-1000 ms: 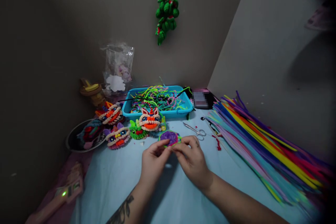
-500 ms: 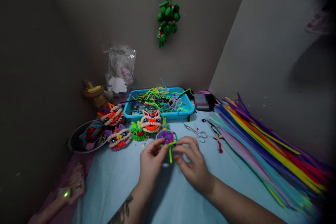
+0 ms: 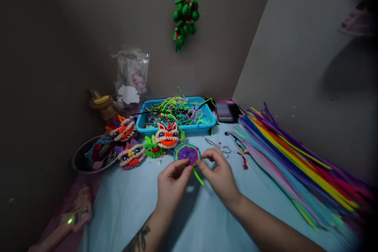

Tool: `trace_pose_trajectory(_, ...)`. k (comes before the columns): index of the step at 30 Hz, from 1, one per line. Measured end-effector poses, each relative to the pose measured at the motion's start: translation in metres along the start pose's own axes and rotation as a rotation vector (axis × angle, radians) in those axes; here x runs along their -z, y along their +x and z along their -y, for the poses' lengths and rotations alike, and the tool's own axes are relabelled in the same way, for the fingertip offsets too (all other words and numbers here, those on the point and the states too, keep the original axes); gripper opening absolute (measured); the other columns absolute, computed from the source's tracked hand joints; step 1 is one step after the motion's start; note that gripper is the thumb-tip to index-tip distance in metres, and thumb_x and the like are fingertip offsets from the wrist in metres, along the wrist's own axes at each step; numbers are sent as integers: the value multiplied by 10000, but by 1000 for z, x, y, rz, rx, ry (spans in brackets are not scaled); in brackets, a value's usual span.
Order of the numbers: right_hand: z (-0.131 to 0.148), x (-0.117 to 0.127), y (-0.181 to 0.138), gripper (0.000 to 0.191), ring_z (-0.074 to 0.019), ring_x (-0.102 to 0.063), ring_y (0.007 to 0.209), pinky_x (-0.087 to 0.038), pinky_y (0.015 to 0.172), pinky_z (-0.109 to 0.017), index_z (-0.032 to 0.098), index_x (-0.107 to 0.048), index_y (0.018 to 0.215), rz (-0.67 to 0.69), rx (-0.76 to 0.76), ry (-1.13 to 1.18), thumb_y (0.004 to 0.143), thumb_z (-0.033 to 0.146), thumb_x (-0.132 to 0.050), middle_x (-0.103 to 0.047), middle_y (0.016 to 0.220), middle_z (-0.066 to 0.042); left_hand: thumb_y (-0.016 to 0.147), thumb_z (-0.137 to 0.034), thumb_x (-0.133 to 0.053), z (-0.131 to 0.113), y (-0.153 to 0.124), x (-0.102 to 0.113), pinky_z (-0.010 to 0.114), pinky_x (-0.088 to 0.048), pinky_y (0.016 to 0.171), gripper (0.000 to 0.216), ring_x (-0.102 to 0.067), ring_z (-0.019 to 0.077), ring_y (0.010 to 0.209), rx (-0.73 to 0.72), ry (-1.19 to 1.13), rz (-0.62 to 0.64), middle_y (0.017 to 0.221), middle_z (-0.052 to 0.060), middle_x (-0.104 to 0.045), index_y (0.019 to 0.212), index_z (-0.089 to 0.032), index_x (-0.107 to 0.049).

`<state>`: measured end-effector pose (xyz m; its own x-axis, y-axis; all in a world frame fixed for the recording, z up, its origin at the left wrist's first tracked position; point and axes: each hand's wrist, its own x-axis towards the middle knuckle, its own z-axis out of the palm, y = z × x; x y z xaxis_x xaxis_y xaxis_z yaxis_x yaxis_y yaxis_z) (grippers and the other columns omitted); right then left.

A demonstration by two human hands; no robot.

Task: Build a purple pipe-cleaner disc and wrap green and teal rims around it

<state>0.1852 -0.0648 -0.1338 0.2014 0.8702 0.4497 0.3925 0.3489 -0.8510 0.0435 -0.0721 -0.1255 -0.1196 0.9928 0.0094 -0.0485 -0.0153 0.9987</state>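
Note:
Between my two hands is a round pipe cleaner piece (image 3: 187, 154), purple in the middle, with some pink and a green and turquoise rim. A loose lime green pipe cleaner end (image 3: 199, 177) hangs from its lower edge. My left hand (image 3: 175, 175) pinches the piece at its lower left, thumb in front. At the lower right edge, my right hand (image 3: 217, 173) closes thumb and fingers on the rim. Just behind are an orange and cream lion-head figure (image 3: 167, 136) and a green one (image 3: 153, 147). Small scissors (image 3: 218, 145) lie right of the piece.
A blue tray (image 3: 174, 129) of pipe cleaner scraps stands at the back. Long coloured pipe cleaners (image 3: 289, 157) spread along the right. On the left are more lion heads (image 3: 131, 155), a bowl (image 3: 77, 159) and a pink device (image 3: 73, 214) with a green light. A green bundle (image 3: 186, 15) hangs above.
My right hand has moved in and closed on the piece's edge; before, its fingers were apart. The round piece now faces me more fully, and its lime green end slants right. The view shifted slightly.

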Motion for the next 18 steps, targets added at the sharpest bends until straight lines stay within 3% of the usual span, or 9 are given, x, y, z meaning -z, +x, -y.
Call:
trace_pose_trajectory(10, -4, 1, 2, 102, -226, -576, 962, -456, 873, -389, 218, -711, 714, 33, -142, 102, 729, 318, -703, -580, 986, -71, 657, -263, -746, -4, 0, 0, 243, -504, 592, 179, -640, 153, 601, -15, 31, 37, 728, 57, -748, 806, -163, -755)
trace_pose_trajectory(18, -9, 4, 6, 177, -259, -564, 1066, -386, 970, -442, 211, -723, 662, 158, -218, 181, 711, 382, -720, -580, 1149, -102, 647, -260, -750, -5, 2, 1, 247, -508, 592, 165, -638, 155, 590, -30, 64, 39, 708, 58, -746, 777, -159, -754)
